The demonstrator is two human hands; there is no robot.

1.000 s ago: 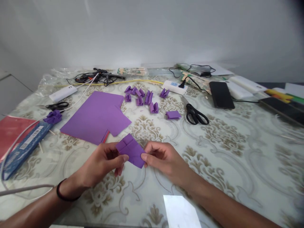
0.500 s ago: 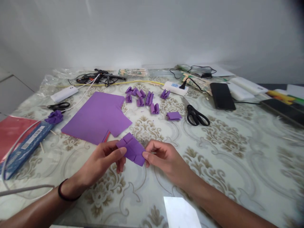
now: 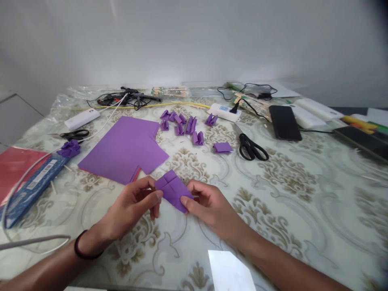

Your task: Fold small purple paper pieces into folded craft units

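Note:
A small creased piece of purple paper (image 3: 173, 189) is held above the table between both hands. My left hand (image 3: 136, 204) pinches its left corner between thumb and fingers. On the paper's right side, the thumb of my right hand (image 3: 209, 206) presses on top, with the fingers behind it. Beyond my hands lie several folded purple pieces (image 3: 190, 125), and one flatter folded piece (image 3: 222, 147) is nearer on the right. Large purple sheets (image 3: 121, 147) lie in a stack at the left, with a red edge showing beneath.
Black-handled scissors (image 3: 251, 147) lie right of the folded pieces; another pair (image 3: 75, 134) is at the left. A power strip (image 3: 224, 112), a phone (image 3: 285, 122), tangled cables (image 3: 130, 98) and a blue package (image 3: 36, 190) surround the work area.
The small purple paper has shifted slightly right and tilted in my hands. My right thumb now sits further in over its lower right part.

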